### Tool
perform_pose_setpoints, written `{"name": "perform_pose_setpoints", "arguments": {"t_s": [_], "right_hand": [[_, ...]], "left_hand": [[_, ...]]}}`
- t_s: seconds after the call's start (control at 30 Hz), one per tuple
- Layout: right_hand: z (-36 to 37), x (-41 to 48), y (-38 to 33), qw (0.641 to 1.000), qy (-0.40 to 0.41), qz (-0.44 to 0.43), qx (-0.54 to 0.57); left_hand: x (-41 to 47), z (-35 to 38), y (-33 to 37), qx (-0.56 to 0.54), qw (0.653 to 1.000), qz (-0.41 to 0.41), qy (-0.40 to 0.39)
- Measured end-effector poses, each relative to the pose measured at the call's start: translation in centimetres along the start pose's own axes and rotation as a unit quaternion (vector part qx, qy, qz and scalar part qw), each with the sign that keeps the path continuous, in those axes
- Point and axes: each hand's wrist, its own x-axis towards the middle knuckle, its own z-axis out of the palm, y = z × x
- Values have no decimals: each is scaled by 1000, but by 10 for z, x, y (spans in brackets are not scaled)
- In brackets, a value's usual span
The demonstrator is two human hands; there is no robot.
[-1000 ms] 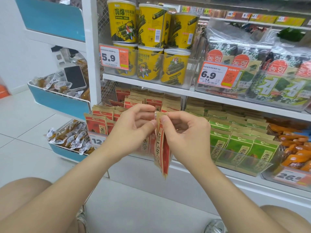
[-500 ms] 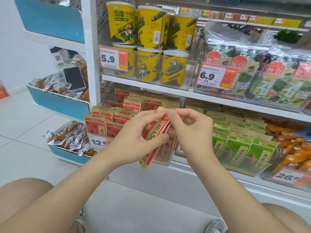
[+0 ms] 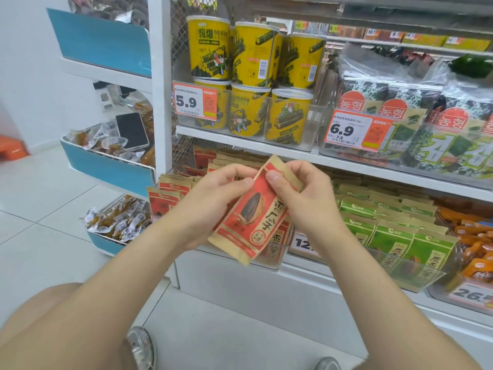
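A red and tan packet of sunflower seeds point(image 3: 253, 212) is held tilted in front of the lower shelf, its printed face turned toward me. My left hand point(image 3: 213, 201) grips its left edge, thumb near the top. My right hand point(image 3: 304, 198) pinches the packet's top right corner between thumb and fingers. Behind the hands, a row of matching red packets point(image 3: 170, 188) stands in a clear bin on the lower shelf.
Green seed packets point(image 3: 394, 233) fill the bin to the right, orange snacks point(image 3: 474, 236) beyond. Yellow tubs point(image 3: 248, 76) and seaweed packs point(image 3: 432, 124) sit on the shelf above. A phone point(image 3: 132, 130) lies in a blue side basket point(image 3: 106, 166). My knees and shoes are low in view.
The packet has turned from edge-on and hanging to face-up and tilted. Both hands rose slightly and kept hold of it, the right hand staying at the top corner.
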Motion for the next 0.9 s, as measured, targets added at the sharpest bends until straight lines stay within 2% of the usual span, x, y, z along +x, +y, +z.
{"name": "perform_pose_setpoints", "arguments": {"t_s": [0.07, 0.13, 0.2, 0.33, 0.43, 0.53, 0.7, 0.9], "right_hand": [[-2, 6, 2, 998, 55, -23, -3], [-2, 10, 1, 992, 100, -69, -17], [-2, 13, -2, 989, 101, -102, -44], [-10, 25, -1, 988, 40, -95, -119], [-11, 33, 5, 968, 139, -163, -132], [-5, 40, 16, 942, 194, -218, -168], [10, 55, 41, 919, 124, -273, -256], [26, 69, 50, 890, 38, -229, -392]], "left_hand": [[4, -6, -4, 134, 989, 66, 6], [12, -13, -11, 222, 967, 122, 34], [18, -18, -16, 238, 957, 150, 71], [32, -22, -18, 224, 943, 186, 163], [44, -30, -22, 255, 922, 168, 237], [53, -39, -28, 367, 895, 106, 231], [59, -38, -34, 463, 871, 48, 157], [75, -35, -33, 486, 855, 11, 179]]}}
